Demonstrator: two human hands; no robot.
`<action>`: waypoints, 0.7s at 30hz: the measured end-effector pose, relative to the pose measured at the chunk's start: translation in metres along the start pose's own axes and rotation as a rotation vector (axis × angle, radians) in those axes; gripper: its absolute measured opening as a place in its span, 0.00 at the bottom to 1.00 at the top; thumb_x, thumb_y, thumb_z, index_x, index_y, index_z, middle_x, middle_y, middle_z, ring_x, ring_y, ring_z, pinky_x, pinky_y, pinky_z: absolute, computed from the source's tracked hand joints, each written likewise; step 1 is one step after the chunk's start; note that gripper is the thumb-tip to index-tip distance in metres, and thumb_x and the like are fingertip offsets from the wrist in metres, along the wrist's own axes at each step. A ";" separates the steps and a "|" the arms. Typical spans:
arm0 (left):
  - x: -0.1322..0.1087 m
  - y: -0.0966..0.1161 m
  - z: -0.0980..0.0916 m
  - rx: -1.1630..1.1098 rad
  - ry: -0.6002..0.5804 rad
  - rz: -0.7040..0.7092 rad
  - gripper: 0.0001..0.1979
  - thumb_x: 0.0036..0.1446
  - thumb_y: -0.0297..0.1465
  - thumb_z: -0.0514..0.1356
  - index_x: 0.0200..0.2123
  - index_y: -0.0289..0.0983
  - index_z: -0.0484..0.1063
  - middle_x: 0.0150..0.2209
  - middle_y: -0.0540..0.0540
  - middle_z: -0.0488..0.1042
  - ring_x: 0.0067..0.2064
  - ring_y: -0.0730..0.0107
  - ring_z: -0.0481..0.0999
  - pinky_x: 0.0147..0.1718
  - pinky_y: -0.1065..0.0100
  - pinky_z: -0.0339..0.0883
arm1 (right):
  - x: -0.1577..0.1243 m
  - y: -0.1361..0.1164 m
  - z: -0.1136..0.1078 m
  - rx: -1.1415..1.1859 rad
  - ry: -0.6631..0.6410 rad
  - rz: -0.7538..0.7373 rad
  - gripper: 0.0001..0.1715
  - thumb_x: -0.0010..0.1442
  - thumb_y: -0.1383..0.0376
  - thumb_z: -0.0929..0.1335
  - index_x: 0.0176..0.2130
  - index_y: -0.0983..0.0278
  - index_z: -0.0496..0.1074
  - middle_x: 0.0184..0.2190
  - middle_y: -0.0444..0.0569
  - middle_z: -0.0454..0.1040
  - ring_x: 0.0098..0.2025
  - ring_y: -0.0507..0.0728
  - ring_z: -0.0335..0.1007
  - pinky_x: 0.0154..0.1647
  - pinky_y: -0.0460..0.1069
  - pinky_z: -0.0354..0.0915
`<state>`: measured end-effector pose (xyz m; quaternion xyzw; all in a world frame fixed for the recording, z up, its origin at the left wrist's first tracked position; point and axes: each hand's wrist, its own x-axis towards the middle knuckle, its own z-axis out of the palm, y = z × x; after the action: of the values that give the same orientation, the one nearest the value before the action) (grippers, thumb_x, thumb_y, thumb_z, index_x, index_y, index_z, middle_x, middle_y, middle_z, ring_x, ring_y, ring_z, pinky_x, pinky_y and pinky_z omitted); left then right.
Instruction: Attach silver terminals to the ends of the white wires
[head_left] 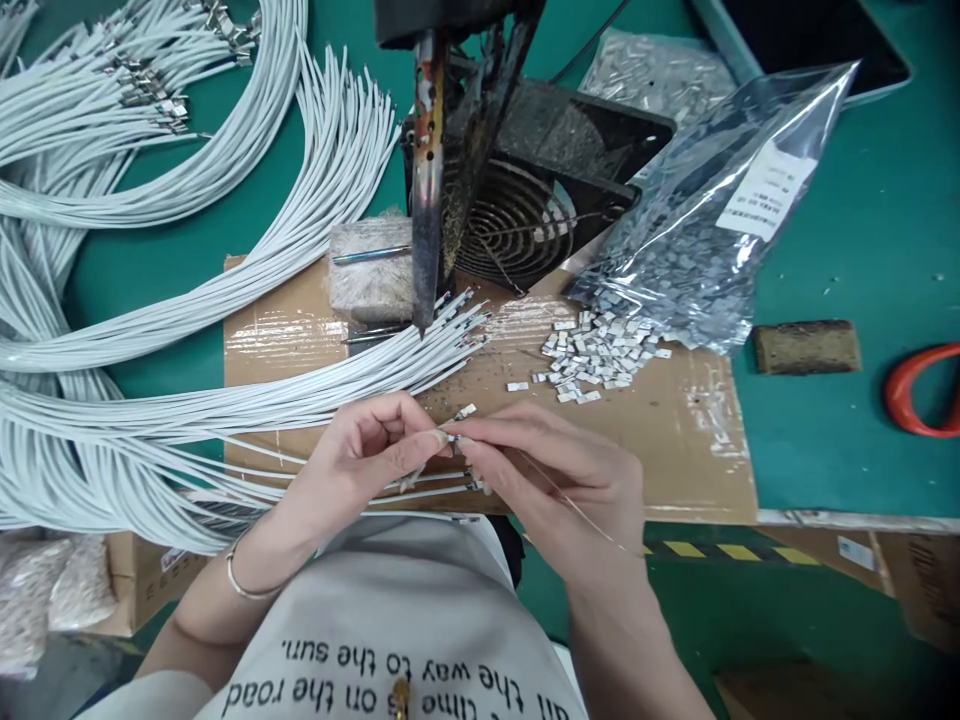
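Observation:
My left hand (364, 455) is closed in a pinch on the end of a white cable, mostly hidden by the fingers. Fingertip to fingertip with it, my right hand (566, 490) pinches a tiny connector (454, 440) at that cable end. A thin wire (577, 510), like solder wire, runs across the right palm. Just beyond the fingers lies another small connector (466, 411). Finished-looking cable ends (472, 480) show under my hands. Above, a soldering iron (427, 200) points down over a bundle of white cables (360, 375).
Loose connectors (596, 355) are heaped on the cardboard (675, 460), beside a clear bag (697, 220). A black fan (517, 220) stands behind the iron. More cable bundles (247, 310) cover the left. A brown block (808, 347) and red-handled scissors (904, 390) lie right.

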<state>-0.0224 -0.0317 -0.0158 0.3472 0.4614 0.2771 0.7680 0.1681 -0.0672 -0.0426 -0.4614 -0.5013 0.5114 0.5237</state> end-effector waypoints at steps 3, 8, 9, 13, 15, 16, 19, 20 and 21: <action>0.000 0.002 -0.001 0.028 0.004 0.014 0.13 0.68 0.35 0.70 0.32 0.35 0.76 0.27 0.51 0.70 0.29 0.76 0.61 0.28 0.73 0.54 | 0.002 -0.003 -0.004 -0.057 -0.016 -0.012 0.19 0.67 0.77 0.74 0.47 0.54 0.86 0.35 0.45 0.80 0.31 0.54 0.74 0.27 0.46 0.67; -0.003 0.005 -0.006 0.139 -0.031 -0.011 0.13 0.65 0.36 0.71 0.33 0.35 0.77 0.27 0.51 0.67 0.27 0.76 0.57 0.25 0.71 0.48 | 0.012 -0.017 -0.020 -0.237 -0.203 -0.148 0.18 0.69 0.77 0.73 0.49 0.54 0.84 0.37 0.44 0.81 0.34 0.55 0.78 0.35 0.48 0.74; -0.004 0.006 -0.006 0.172 -0.049 -0.017 0.13 0.65 0.36 0.71 0.33 0.35 0.77 0.26 0.52 0.67 0.26 0.76 0.56 0.24 0.71 0.47 | 0.014 -0.020 -0.024 -0.288 -0.253 -0.194 0.18 0.70 0.76 0.72 0.49 0.54 0.83 0.37 0.44 0.81 0.34 0.55 0.78 0.35 0.49 0.75; -0.006 0.011 -0.008 0.312 -0.105 0.022 0.10 0.68 0.32 0.68 0.34 0.35 0.78 0.30 0.48 0.74 0.30 0.73 0.67 0.28 0.71 0.58 | 0.024 -0.031 -0.036 -0.457 -0.436 -0.314 0.14 0.72 0.77 0.70 0.48 0.61 0.80 0.39 0.49 0.80 0.36 0.57 0.77 0.37 0.51 0.73; -0.006 0.015 -0.008 0.391 -0.159 0.062 0.07 0.68 0.30 0.67 0.35 0.35 0.79 0.33 0.47 0.78 0.34 0.70 0.72 0.33 0.70 0.63 | 0.030 -0.033 -0.039 -0.451 -0.553 -0.329 0.11 0.74 0.76 0.69 0.46 0.63 0.79 0.37 0.49 0.79 0.35 0.57 0.75 0.37 0.50 0.72; -0.006 0.017 -0.008 0.428 -0.200 0.079 0.07 0.69 0.29 0.66 0.35 0.36 0.79 0.34 0.46 0.78 0.35 0.70 0.73 0.34 0.70 0.64 | 0.034 -0.033 -0.040 -0.429 -0.611 -0.321 0.10 0.75 0.75 0.68 0.45 0.63 0.79 0.36 0.48 0.78 0.35 0.56 0.75 0.37 0.50 0.71; -0.005 0.021 -0.008 0.520 -0.312 0.107 0.08 0.69 0.28 0.64 0.35 0.35 0.79 0.32 0.46 0.77 0.33 0.69 0.72 0.32 0.69 0.64 | 0.045 -0.029 -0.044 -0.314 -0.737 -0.268 0.13 0.77 0.73 0.67 0.42 0.65 0.80 0.34 0.47 0.77 0.34 0.54 0.74 0.37 0.47 0.69; -0.005 0.020 -0.009 0.542 -0.325 0.110 0.08 0.69 0.29 0.64 0.34 0.35 0.78 0.31 0.46 0.77 0.33 0.69 0.71 0.31 0.69 0.63 | 0.048 -0.027 -0.045 -0.269 -0.767 -0.223 0.14 0.77 0.74 0.67 0.42 0.65 0.80 0.35 0.46 0.77 0.34 0.53 0.74 0.36 0.47 0.69; -0.005 0.019 -0.008 0.554 -0.313 0.110 0.09 0.69 0.29 0.64 0.34 0.35 0.78 0.31 0.46 0.76 0.32 0.69 0.70 0.31 0.69 0.62 | 0.050 -0.024 -0.046 -0.220 -0.781 -0.162 0.14 0.77 0.73 0.67 0.42 0.64 0.82 0.35 0.46 0.78 0.33 0.52 0.74 0.34 0.46 0.68</action>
<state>-0.0339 -0.0211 -0.0011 0.6059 0.3760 0.1254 0.6897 0.2141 -0.0167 -0.0189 -0.2450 -0.7486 0.5486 0.2802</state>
